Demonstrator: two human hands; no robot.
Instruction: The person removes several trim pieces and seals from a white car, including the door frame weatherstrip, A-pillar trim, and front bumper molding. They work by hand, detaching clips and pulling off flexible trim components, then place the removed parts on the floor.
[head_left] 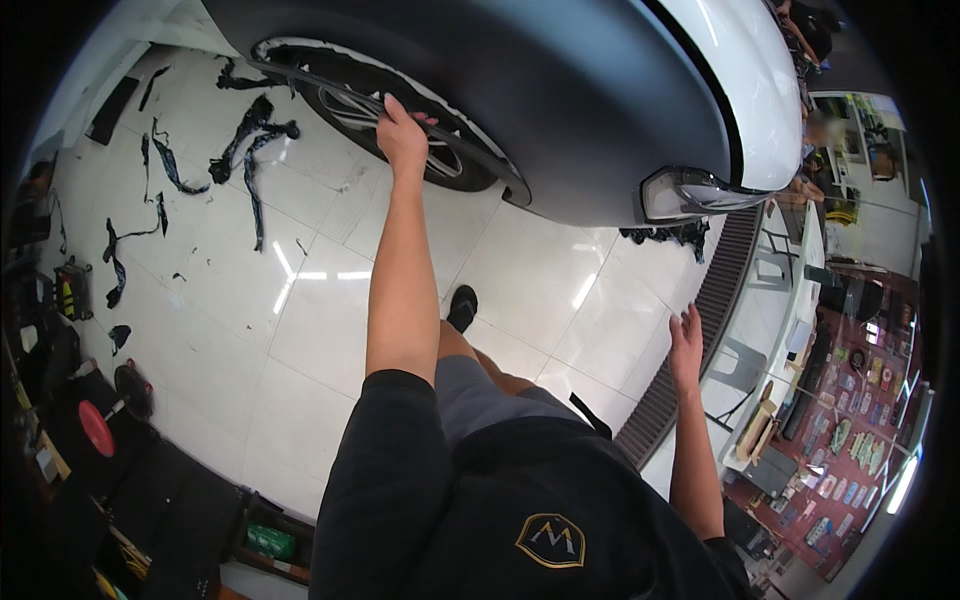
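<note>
Bright white glare streaks the glossy floor (300,410), while the fisheye view bends and blackens toward its rim.

The upper edge cuts off the car (590,110), while the trim strip (468,146) and the left grip (404,138) hide parts of the wheel (464,179) behind them. Some fingertips of that grip are out of sight. The car's front covers part of the black scraps (672,236) beneath it. At upper right a person (822,130) is blurred, pieces on the maroon board (800,553) are too small to tell, and the lower edge crops the dark shirt (430,520).
</note>
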